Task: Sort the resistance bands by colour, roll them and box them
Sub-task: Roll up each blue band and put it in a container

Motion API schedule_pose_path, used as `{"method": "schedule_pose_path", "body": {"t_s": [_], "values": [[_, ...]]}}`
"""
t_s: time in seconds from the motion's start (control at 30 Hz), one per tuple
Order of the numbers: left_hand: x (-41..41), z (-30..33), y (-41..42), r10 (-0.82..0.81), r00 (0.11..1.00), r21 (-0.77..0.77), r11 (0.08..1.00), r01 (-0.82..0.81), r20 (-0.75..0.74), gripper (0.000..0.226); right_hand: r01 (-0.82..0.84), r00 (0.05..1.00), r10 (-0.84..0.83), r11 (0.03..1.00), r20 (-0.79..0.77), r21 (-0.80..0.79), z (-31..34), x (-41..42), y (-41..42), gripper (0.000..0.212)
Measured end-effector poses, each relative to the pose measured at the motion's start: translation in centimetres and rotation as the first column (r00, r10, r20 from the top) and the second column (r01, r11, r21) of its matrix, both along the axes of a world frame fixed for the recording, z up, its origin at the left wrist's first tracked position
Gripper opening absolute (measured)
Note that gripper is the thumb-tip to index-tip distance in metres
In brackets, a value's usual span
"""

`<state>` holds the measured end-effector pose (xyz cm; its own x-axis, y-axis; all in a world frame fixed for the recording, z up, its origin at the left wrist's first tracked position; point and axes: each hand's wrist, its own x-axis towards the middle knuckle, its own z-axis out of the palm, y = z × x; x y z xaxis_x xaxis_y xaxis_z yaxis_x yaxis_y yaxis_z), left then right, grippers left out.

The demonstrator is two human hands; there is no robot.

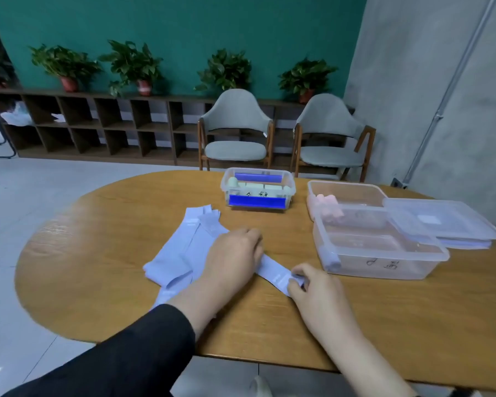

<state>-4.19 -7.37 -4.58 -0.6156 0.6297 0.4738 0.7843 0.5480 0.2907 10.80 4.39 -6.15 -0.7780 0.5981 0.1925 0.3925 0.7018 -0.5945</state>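
Partly hidden beneath the left hand, a lavender resistance band stretches flat across the wooden table, its middle covered by the palm. How the fingers of that hand lie is hard to make out; they press down on the band, knuckles slightly bent. At the band's near end the right hand pinches the rolled-up tip between thumb and fingers, the roll itself mostly concealed by the fingertips. A loose pile of lavender bands lies just left of the left hand, its lower edge covered by the forearm and dark sleeve. Right of the hands, a clear box holds one lavender roll against its near-left wall; handwriting on its front is unreadable. Behind it, a second clear box holds pink rolls, blurred through the plastic. A third box farther back contains blue rolls and pale ones. Stacked lids sit at the right.
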Motion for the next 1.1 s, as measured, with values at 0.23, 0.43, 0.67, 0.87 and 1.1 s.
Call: {"method": "schedule_pose_path", "body": {"t_s": [0.23, 0.43, 0.67, 0.87, 1.1], "values": [[1.4, -1.7, -2.4, 0.147, 0.982, -0.258, 0.95, -0.174, -0.12, 0.023, -0.167, 0.98, 0.179, 0.977, -0.086, 0.13, -1.3, -0.7, 0.9, 0.014], [1.2, -1.8, -1.4, 0.136, 0.99, -0.268, 0.956, -0.12, 0.04, 0.03, -0.172, 0.968, 0.177, 0.984, -0.179, 0.042, -1.1, 0.2, 1.3, 0.023], [0.5, -1.3, -1.5, 0.268, 0.933, -0.129, 0.961, -0.243, 0.24, 0.039, -0.25, 0.964, 0.252, 0.968, -0.078, 0.034, -1.3, 0.2, 1.8, 0.021], [0.3, -2.1, -1.0, 0.293, 0.949, -0.429, 0.877, -0.219, 0.116, 0.044, -0.312, 0.944, 0.314, 0.95, -0.098, 0.029, -1.4, -0.2, 1.4, 0.016], [-1.0, -1.7, 0.0, 0.136, 0.925, -0.241, 0.969, -0.05, 0.355, 0.049, -0.261, 0.961, 0.259, 0.965, -0.101, -0.013, -0.9, 0.3, 1.5, 0.021]]}}
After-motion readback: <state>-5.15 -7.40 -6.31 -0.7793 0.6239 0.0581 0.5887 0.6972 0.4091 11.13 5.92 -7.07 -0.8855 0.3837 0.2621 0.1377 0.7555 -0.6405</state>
